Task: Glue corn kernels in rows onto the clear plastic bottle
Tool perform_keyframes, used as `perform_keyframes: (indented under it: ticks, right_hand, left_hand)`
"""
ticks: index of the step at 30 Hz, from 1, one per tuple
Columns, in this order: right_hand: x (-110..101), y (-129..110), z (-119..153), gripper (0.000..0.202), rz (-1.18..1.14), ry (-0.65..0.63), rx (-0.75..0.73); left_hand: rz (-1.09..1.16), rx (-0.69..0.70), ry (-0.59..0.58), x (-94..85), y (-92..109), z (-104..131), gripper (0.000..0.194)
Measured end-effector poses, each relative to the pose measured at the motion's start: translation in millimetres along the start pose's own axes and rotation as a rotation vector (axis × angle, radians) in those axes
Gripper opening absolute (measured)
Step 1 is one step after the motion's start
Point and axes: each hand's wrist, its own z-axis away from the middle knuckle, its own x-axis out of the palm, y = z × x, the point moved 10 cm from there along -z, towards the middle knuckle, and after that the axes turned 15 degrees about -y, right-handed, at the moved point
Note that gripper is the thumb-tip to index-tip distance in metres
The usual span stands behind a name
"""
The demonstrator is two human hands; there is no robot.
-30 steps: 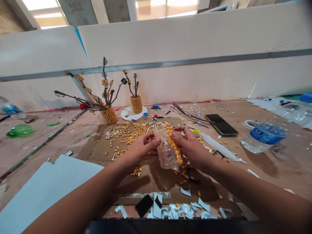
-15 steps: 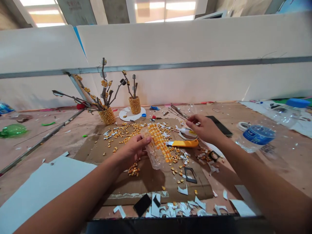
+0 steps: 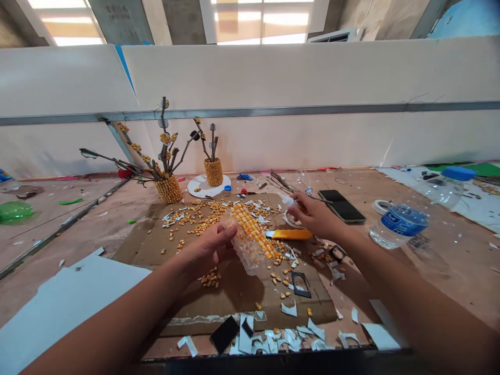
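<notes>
My left hand (image 3: 209, 244) is closed on a clear plastic piece (image 3: 250, 255), partly covered with rows of yellow corn kernels (image 3: 252, 226), tilted above the cardboard (image 3: 230, 304). Fingers and thumb of my right hand (image 3: 314, 212) close around a small glue bottle (image 3: 287, 200). Its white nozzle points up and left, while the palm hides most of its body. Just below the right hand lies a yellow utility knife (image 3: 292, 234) with its blade out. A roll of tape (image 3: 295, 220) sits partly behind the fingers. Loose corn kernels (image 3: 211, 278) lie scattered over the cardboard.
Two kernel-covered pots with twigs, a larger pot (image 3: 169, 188) and a smaller pot (image 3: 213, 173), stand at the back left. To the right are a phone (image 3: 344, 205) and a plastic bottle (image 3: 400, 225). White scraps (image 3: 287, 339) line the front edge.
My right hand has come down and taken hold of the glue bottle, lifting its nozzle. The left hand still holds the kernel-covered plastic piece. The view has tipped slightly.
</notes>
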Motion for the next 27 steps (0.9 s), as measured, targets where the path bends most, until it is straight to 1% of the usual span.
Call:
perform_keyframes:
  ticks: [4,6,9,11,14,18,21,23,25,27]
  right_hand:
    - [15.7,-35.3,11.9,0.073,-0.319,0.023,-0.151]
    - [25.4,-45.2,16.4,0.079,-0.481,0.020,-0.185]
    - [34.8,-52.2,21.2,0.068,-0.679,0.012,-0.197]
    - [36.4,-53.8,23.4,0.065,-0.783,0.017,-0.196]
    - [35.4,-54.2,26.3,0.066,-0.891,0.036,-0.186]
    - [42.3,-57.5,28.0,0.055,-1.022,0.007,-0.167]
    - [47.8,-61.2,30.5,0.057,-1.051,0.007,-0.194]
    - [45.4,-60.4,35.8,0.055,-0.986,0.070,-0.210]
    - [35.6,-61.8,46.0,0.048,-0.812,0.183,-0.235]
    - [21.9,-72.7,60.3,0.039,-0.547,0.310,-0.295]
  left_hand:
    - [0.025,-0.001,0.013,-2.4,-2.3,0.0,0.073]
    - [0.032,0.000,0.011,-4.8,-5.8,-0.5,0.073]
    - [0.009,0.022,-0.004,-7.3,-9.1,-1.4,0.069]
    - [-0.014,0.027,-0.004,-8.4,-10.6,-1.3,0.066]
    - [-0.033,0.024,0.004,-8.6,-11.7,-1.2,0.064]
    - [-0.030,0.014,0.012,-7.4,-12.6,-3.1,0.065]
    - [-0.036,-0.014,0.048,-10.2,-15.6,-4.7,0.071]
    - [-0.039,-0.028,0.077,-12.3,-16.8,-5.0,0.073]
    - [-0.034,-0.035,0.094,-12.4,-16.8,-4.9,0.074]
    - [-0.036,-0.032,0.101,-11.1,-14.9,-4.5,0.073]
